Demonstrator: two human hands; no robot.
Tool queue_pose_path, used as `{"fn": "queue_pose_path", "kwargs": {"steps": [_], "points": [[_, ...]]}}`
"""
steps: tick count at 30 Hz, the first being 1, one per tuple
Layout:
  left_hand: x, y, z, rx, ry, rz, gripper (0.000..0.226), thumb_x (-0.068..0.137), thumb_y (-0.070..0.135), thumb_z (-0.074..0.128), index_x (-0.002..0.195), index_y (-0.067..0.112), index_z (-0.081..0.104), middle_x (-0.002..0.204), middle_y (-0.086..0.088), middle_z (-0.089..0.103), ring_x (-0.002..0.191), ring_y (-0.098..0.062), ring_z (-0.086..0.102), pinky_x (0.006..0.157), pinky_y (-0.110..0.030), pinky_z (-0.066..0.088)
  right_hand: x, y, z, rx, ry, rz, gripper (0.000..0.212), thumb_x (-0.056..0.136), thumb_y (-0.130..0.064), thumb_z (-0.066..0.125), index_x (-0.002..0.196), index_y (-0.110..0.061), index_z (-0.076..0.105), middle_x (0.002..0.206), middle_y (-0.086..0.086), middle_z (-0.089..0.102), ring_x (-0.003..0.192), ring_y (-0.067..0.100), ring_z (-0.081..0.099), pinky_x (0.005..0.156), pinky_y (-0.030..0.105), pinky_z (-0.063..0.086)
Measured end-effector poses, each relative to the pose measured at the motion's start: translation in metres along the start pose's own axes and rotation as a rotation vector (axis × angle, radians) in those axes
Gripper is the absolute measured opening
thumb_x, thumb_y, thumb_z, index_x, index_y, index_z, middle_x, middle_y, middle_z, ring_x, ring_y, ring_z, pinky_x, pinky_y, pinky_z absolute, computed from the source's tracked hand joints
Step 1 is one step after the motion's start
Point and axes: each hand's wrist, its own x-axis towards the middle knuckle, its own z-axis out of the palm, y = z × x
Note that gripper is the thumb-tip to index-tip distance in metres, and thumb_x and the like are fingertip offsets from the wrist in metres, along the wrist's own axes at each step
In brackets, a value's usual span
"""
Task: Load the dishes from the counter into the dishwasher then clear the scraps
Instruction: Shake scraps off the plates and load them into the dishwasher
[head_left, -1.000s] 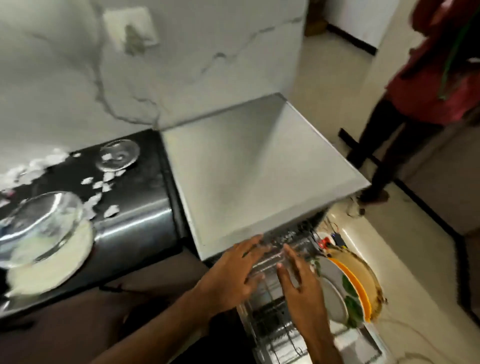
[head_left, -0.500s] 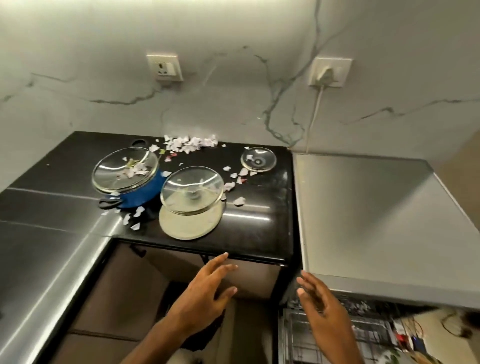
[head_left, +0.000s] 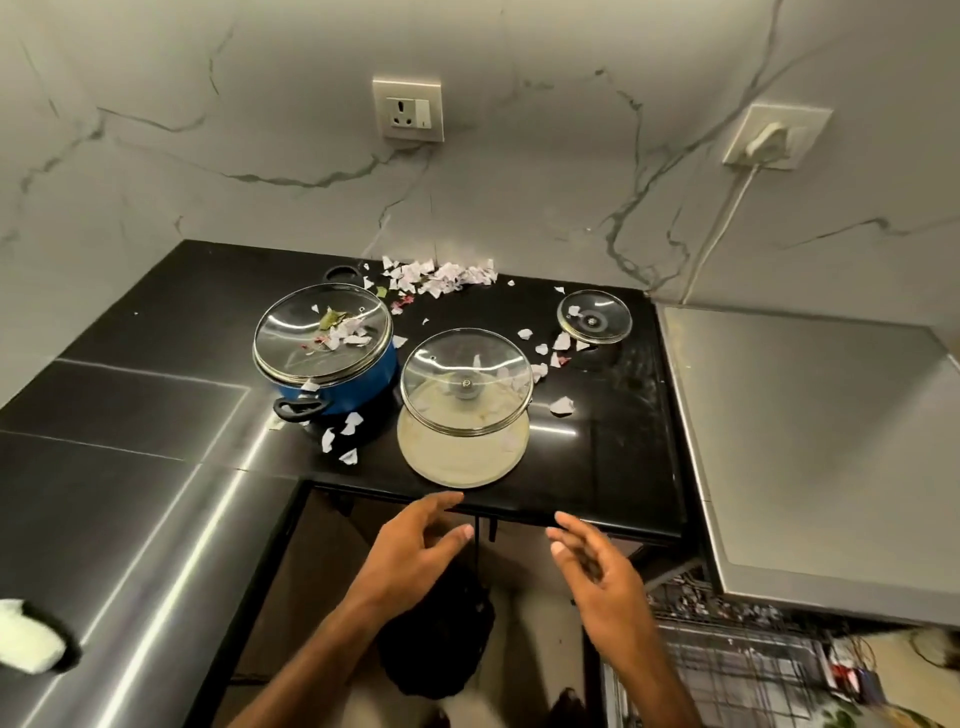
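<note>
Dishes (head_left: 466, 387) — blue pot (head_left: 343, 382), cream plate (head_left: 457, 460), glass lids (head_left: 595, 317) — sat among scraps (head_left: 441, 275) on the counter (head_left: 156, 322), while the left hand (head_left: 415, 551) and right hand (head_left: 602, 577), at the dishwasher rack (head_left: 737, 670) a second before, had swung back empty and open-fingered toward the plate for another load.

We have one view, wide-angle and worn on the head. It looks forward and steeply down across the black counter (head_left: 613, 457) toward the marbled wall (head_left: 519, 197). We stand close to the counter's front edge; the left hand (head_left: 415, 545) and right hand (head_left: 597, 577) show at the view's bottom.
</note>
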Motion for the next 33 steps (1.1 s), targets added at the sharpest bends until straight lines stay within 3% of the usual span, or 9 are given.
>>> {"fn": "queue_pose_path", "kwargs": {"steps": [2, 5, 8, 11, 15, 22, 26, 30, 33], "points": [[0.016, -0.002, -0.007, -0.043, 0.012, -0.055, 0.044, 0.090, 0.039, 0.074, 0.132, 0.036, 0.062, 0.122, 0.018, 0.066, 0.106, 0.015, 0.059, 0.084, -0.001, 0.044, 0.013, -0.011, 0.009, 0.015, -0.004, 0.002, 0.032, 0.100, -0.020, 0.068, 0.130, -0.033, 0.065, 0.115, -0.017, 0.076, 0.110, -0.005, 0.068, 0.092, 0.007, 0.049], [0.045, -0.006, -0.010, -0.066, 0.038, -0.137, 0.049, 0.090, 0.040, 0.074, 0.136, 0.031, 0.059, 0.128, 0.014, 0.064, 0.107, 0.007, 0.061, 0.088, -0.007, 0.044, 0.042, -0.022, 0.018, 0.080, -0.026, 0.052, 0.032, 0.100, -0.025, 0.069, 0.132, -0.028, 0.066, 0.112, -0.010, 0.078, 0.107, 0.005, 0.072, 0.098, 0.024, 0.056], [0.078, -0.018, -0.009, -0.008, 0.148, -0.270, 0.063, 0.088, 0.045, 0.075, 0.142, 0.023, 0.052, 0.138, -0.001, 0.057, 0.122, -0.012, 0.058, 0.103, -0.028, 0.048, 0.086, -0.026, 0.027, 0.118, -0.058, 0.173, 0.041, 0.098, -0.033, 0.070, 0.137, -0.019, 0.063, 0.109, -0.002, 0.079, 0.099, 0.012, 0.076, 0.094, 0.034, 0.061], [0.108, -0.033, -0.010, 0.066, 0.224, -0.395, 0.076, 0.085, 0.044, 0.076, 0.147, 0.013, 0.047, 0.147, -0.013, 0.048, 0.129, -0.027, 0.054, 0.110, -0.044, 0.046, 0.134, -0.031, 0.040, 0.168, -0.090, 0.270, 0.048, 0.097, -0.043, 0.070, 0.133, -0.011, 0.063, 0.108, 0.002, 0.078, 0.093, 0.013, 0.078, 0.082, 0.027, 0.062], [0.133, -0.035, -0.014, 0.109, 0.306, -0.533, 0.072, 0.086, 0.042, 0.076, 0.143, 0.007, 0.049, 0.136, -0.014, 0.056, 0.118, -0.028, 0.060, 0.103, -0.042, 0.049, 0.182, -0.041, 0.059, 0.324, -0.137, 0.378, 0.044, 0.098, -0.041, 0.071, 0.125, -0.006, 0.066, 0.110, 0.012, 0.077, 0.093, 0.023, 0.079, 0.080, 0.031, 0.062], [0.160, -0.026, -0.020, 0.111, 0.342, -0.706, 0.057, 0.083, 0.030, 0.080, 0.128, 0.012, 0.052, 0.125, -0.014, 0.064, 0.112, -0.031, 0.063, 0.095, -0.039, 0.051, 0.241, -0.054, 0.065, 0.449, -0.117, 0.434, 0.021, 0.099, -0.008, 0.064, 0.115, 0.005, 0.068, 0.097, 0.017, 0.079, 0.083, 0.023, 0.072, 0.068, 0.030, 0.062], [0.171, -0.034, -0.024, 0.072, 0.337, -0.782, 0.049, 0.078, 0.031, 0.079, 0.119, 0.017, 0.057, 0.111, -0.009, 0.068, 0.092, -0.024, 0.070, 0.087, -0.039, 0.059, 0.263, -0.062, 0.053, 0.428, -0.096, 0.416, 0.014, 0.099, -0.010, 0.063, 0.109, -0.001, 0.068, 0.094, 0.019, 0.079, 0.080, 0.022, 0.075, 0.068, 0.031, 0.061], [0.176, -0.019, -0.022, 0.018, 0.348, -0.786, 0.021, 0.080, 0.029, 0.072, 0.095, 0.016, 0.068, 0.083, -0.004, 0.073, 0.072, -0.016, 0.070, 0.068, -0.030, 0.058, 0.284, -0.065, 0.045, 0.445, -0.139, 0.389, 0.017, 0.097, -0.012, 0.067, 0.112, -0.002, 0.068, 0.097, 0.018, 0.080, 0.085, 0.022, 0.076, 0.073, 0.032, 0.060], [0.175, -0.018, -0.017, -0.082, 0.388, -0.787, 0.020, 0.082, 0.032, 0.070, 0.087, 0.012, 0.067, 0.080, -0.007, 0.073, 0.068, -0.019, 0.068, 0.070, -0.035, 0.061, 0.299, -0.072, 0.041, 0.490, -0.158, 0.352, 0.014, 0.093, -0.009, 0.069, 0.106, -0.005, 0.071, 0.100, 0.018, 0.079, 0.092, 0.026, 0.075, 0.077, 0.034, 0.059]]}}
